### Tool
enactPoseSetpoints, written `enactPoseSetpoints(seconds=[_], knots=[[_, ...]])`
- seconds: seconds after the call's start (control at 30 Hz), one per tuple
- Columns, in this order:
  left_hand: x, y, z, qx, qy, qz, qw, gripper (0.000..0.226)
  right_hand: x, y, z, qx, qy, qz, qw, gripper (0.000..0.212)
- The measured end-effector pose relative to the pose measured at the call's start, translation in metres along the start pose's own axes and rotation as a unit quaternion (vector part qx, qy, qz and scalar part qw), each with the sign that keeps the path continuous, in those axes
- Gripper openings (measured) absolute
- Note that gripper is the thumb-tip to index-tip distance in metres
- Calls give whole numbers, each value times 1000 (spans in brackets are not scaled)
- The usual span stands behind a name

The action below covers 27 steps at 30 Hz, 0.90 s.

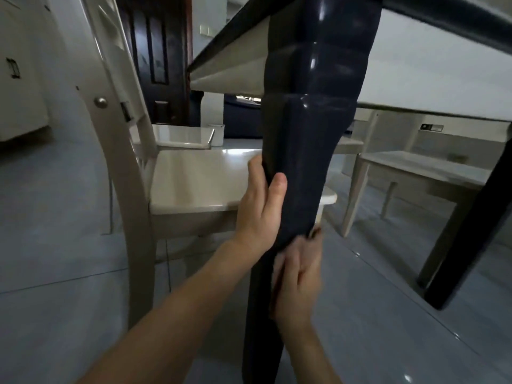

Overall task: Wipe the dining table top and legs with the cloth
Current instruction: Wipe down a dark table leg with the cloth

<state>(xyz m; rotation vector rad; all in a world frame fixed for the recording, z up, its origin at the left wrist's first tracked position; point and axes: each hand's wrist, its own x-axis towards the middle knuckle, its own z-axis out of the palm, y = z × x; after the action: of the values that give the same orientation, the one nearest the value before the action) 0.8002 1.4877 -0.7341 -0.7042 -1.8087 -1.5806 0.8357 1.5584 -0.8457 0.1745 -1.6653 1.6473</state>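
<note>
I'm low at the near leg (304, 134) of the table (230, 62). My left hand (259, 214) grips the leg, thumb in front. My right hand (297, 278) sits against it just below, too blurred to tell what its fingers do or to pick out the cloth. I judge leg-wiping is underway; the far leg (471, 217) probably remains

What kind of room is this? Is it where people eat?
Most likely a home dining room: a big table with a dark glossy leg, pale wooden chairs pushed in beside it, and a shiny tiled floor.
</note>
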Motion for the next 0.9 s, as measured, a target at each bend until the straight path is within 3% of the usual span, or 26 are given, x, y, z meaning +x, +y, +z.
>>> enactPoseSetpoints(seconds=[0.1, 0.13, 0.17, 0.23, 0.37, 0.47, 0.57, 0.67, 0.77, 0.8, 0.9], knots=[[0, 2, -1, -2, -16, -12, 1000, 46, -48, 34, -9, -23, 27, 122, 992, 49], [-1, 1, -1, -3, -17, -16, 1000, 47, -53, 29, -9, -20, 30, 124, 992, 48], [-1, 1, 0, -5, -16, -17, 1000, 48, -51, 20, -8, -14, 36, 98, 994, 48], [1, -3, 2, -4, -6, -8, 1000, 50, -29, -8, -4, 31, 39, 57, 997, 22], [3, -9, 3, 0, 8, 18, 1000, 56, 23, -30, -1, 58, -1, -10, 998, 19], [4, -10, 4, -9, 8, 17, 1000, 55, 8, -11, 0, 5, 3, -41, 999, 36], [4, -11, 5, -17, 10, 18, 1000, 47, -45, 42, -12, -32, 8, 33, 999, 37], [3, -10, 7, -31, 28, 25, 999, 50, -92, 78, -30, -101, -69, 141, 982, 20], [4, -10, 9, -43, 41, 24, 998, 53, -113, 96, -43, -133, -99, 169, 972, 57], [4, -11, 10, -48, 42, 22, 998, 52, -118, 102, -46, -148, -110, 188, 965, 58], [3, -12, 13, -63, 47, 17, 997, 44, -127, 115, -53, -170, -112, 241, 949, 25]])
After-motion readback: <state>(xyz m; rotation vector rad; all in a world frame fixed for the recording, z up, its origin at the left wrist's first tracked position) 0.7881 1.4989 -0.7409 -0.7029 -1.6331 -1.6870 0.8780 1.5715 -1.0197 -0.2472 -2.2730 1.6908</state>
